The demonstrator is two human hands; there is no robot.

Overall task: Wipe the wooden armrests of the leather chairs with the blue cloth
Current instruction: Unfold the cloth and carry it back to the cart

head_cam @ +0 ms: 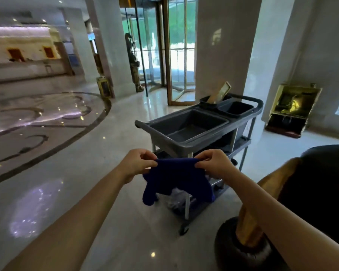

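I hold the blue cloth (177, 179) stretched between both hands at chest height, and its lower corners hang loose. My left hand (138, 164) pinches its top left edge. My right hand (213, 163) pinches its top right edge. A dark leather chair (319, 188) stands at the lower right, under my right forearm. Its wooden armrest (278, 178) curves down to a wooden front post (248, 227); part of the armrest is hidden by my arm.
A grey cleaning cart (186, 145) with deep tubs stands just beyond the cloth. Polished marble floor (70, 182) spreads to the left. White pillars (219, 47) and a revolving glass door (160, 51) lie ahead; a gold-coloured box (290, 108) stands by the right wall.
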